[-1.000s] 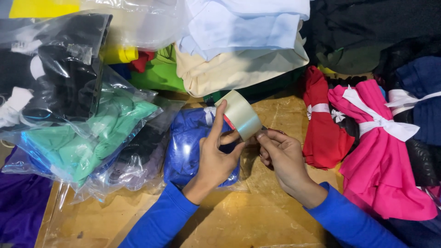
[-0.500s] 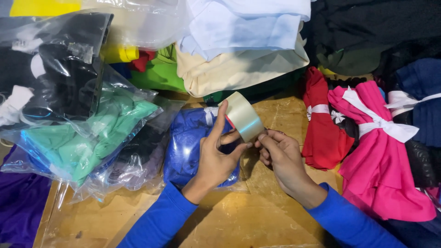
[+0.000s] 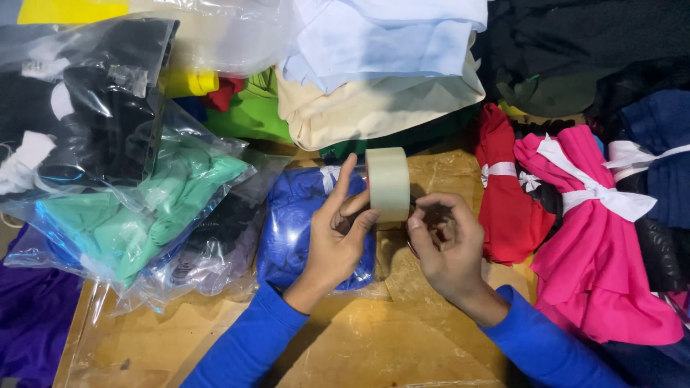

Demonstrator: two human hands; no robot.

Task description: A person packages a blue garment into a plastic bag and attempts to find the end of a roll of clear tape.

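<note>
Tape roll (image 3: 387, 184): now turned edge-on, upright, clamped in left hand (image 3: 336, 241); right hand (image 3: 443, 248) curls beside it, fingertips together at the rim. Blue bagged garment (image 3: 295, 223) beneath, on counter (image 3: 359, 345).

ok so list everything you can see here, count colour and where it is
tape roll: 1, clear-tan, centre, held upright in the left hand
blue bagged garment: 1, royal blue, under the left hand
green bagged garment: 1, mint green, left
black bagged garment: 1, black with white, upper left
folded cloth stack: pale blue over cream, top centre
red bundle: 1, red, white ribbon, right of centre
pink bundle: 1, pink, white bow, right
navy bundle: 1, dark blue, far right
table: 1, brown, under clear film
left hand: grips the roll, blue sleeve
right hand: thumb and fingers curled beside the roll, blue sleeve
</note>
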